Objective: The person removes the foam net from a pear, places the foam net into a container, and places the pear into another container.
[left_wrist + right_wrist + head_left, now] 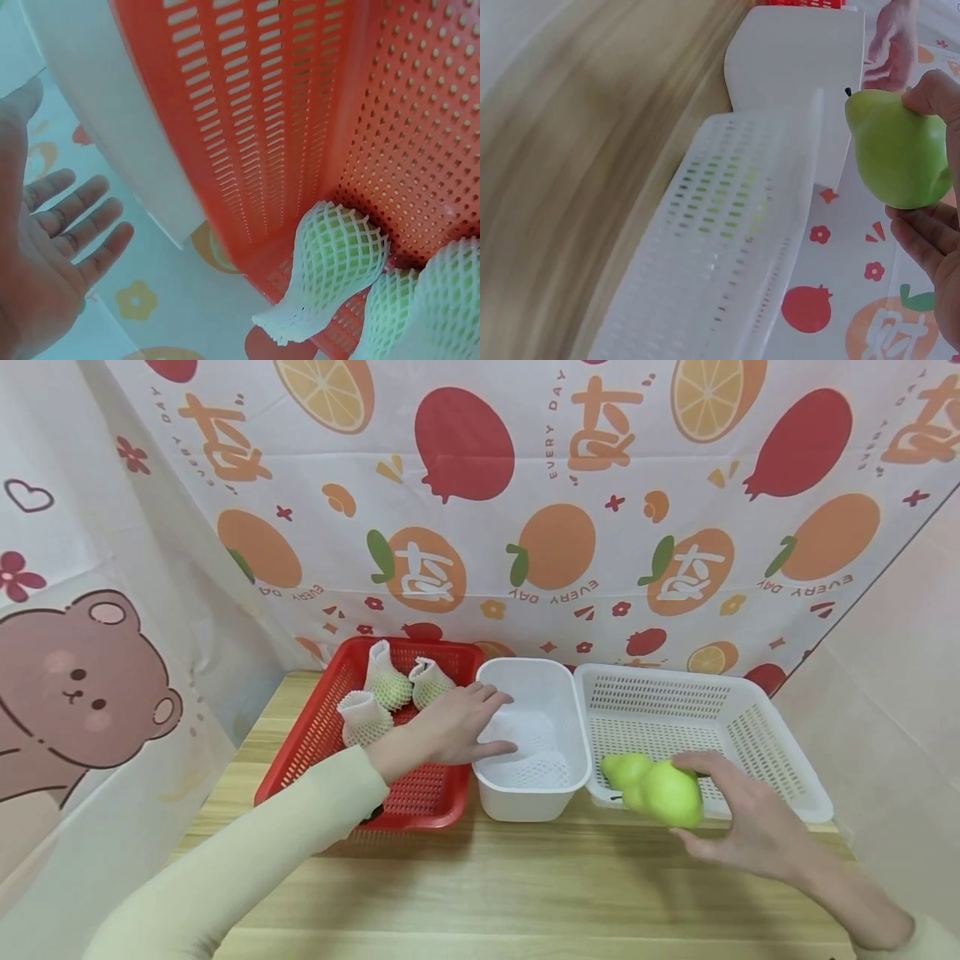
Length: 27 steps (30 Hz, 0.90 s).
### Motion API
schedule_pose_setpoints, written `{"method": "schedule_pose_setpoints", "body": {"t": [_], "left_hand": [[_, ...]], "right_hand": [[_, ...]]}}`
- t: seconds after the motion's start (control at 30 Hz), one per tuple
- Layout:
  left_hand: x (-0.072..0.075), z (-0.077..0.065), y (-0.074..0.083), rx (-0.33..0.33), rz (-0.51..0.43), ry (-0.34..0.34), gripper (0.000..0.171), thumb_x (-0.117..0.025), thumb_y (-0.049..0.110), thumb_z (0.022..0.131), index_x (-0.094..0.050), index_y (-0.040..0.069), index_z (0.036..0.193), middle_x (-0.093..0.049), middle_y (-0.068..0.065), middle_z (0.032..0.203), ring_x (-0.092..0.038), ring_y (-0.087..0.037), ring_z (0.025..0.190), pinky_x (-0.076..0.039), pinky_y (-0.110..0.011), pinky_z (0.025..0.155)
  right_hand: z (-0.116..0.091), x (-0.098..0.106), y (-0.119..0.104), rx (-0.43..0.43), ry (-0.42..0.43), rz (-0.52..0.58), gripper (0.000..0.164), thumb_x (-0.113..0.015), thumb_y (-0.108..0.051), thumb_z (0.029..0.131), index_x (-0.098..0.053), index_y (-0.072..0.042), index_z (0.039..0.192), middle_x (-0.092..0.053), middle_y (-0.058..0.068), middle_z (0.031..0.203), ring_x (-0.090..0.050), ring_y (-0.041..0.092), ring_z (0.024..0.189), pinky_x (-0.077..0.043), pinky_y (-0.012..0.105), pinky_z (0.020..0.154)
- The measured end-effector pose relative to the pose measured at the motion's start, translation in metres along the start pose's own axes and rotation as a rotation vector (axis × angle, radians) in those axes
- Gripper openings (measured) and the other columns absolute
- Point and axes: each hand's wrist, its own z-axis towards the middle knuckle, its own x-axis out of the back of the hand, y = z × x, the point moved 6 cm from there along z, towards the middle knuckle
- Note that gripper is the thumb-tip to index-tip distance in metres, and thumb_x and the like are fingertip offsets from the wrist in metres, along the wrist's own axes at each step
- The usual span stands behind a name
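Observation:
My right hand [750, 822] grips a green pear [896, 150] between thumb and fingers, above the near rim of the white slotted basket [765, 743]. In the head view, another green pear [624, 768] lies in that basket, partly covered by the held one. My left hand [461, 727] reaches over the plain white bin [528, 806], its fingers spread and nothing held, as the left wrist view also shows. Beside it stands the red basket [442, 814], with three pears in white foam net sleeves, one of them a sleeved pear [337, 251] near the basket's wall.
All three containers stand side by side on a wooden table [525, 885]. White netting [536, 770] shows low inside the bin. Right behind them hangs a fruit-print curtain [480, 552], and a bear-print cloth [90, 693] hangs on the left.

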Motion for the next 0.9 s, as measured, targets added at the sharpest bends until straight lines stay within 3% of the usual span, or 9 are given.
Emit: {"method": "schedule_pose_setpoints", "body": {"t": [0.27,0.5,0.6,0.8,0.9], "left_hand": [[-0.003,-0.021,0.012,0.002,0.002,0.026,0.080,-0.066,0.067,0.093,-0.057,0.009,0.148,-0.067,-0.011,0.140,-0.065,-0.029,0.128,-0.058,-0.047,0.106],[-0.004,-0.041,0.024,-0.015,0.013,0.103,0.088,-0.066,0.071,0.090,-0.052,0.010,0.152,-0.063,-0.009,0.148,-0.060,-0.030,0.137,-0.051,-0.049,0.115],[-0.006,-0.050,0.026,-0.003,0.009,0.119,0.092,-0.065,0.072,0.089,-0.048,0.011,0.156,-0.059,-0.011,0.154,-0.057,-0.032,0.142,-0.047,-0.051,0.119],[-0.009,-0.067,0.031,0.009,0.056,0.145,0.102,-0.065,0.075,0.087,-0.042,0.009,0.161,-0.051,-0.015,0.162,-0.050,-0.037,0.150,-0.043,-0.052,0.124],[-0.011,-0.075,0.032,0.028,0.084,0.154,0.107,-0.066,0.077,0.085,-0.040,0.008,0.162,-0.049,-0.016,0.164,-0.046,-0.038,0.152,-0.041,-0.052,0.125]], "right_hand": [[0.010,0.003,0.009,0.052,-0.012,-0.007,0.076,-0.056,-0.070,0.092,-0.065,-0.007,0.134,-0.070,0.000,0.127,-0.066,0.010,0.113,-0.038,0.001,0.109],[0.022,0.003,0.016,0.048,-0.080,-0.092,0.074,-0.052,-0.072,0.092,-0.065,-0.017,0.140,-0.068,-0.002,0.131,-0.070,0.017,0.111,-0.048,0.006,0.100],[0.027,0.003,0.021,0.040,-0.105,-0.106,0.072,-0.063,-0.069,0.090,-0.065,-0.017,0.139,-0.068,-0.001,0.131,-0.071,0.020,0.111,-0.052,0.010,0.098],[0.037,0.002,0.029,0.050,-0.158,-0.131,0.070,-0.079,-0.059,0.083,-0.064,-0.014,0.135,-0.067,0.003,0.129,-0.073,0.023,0.105,-0.066,0.039,0.081],[0.043,0.001,0.032,0.060,-0.187,-0.128,0.074,-0.092,-0.042,0.071,-0.063,-0.011,0.132,-0.067,0.005,0.127,-0.072,0.023,0.102,-0.066,0.043,0.078]]}}
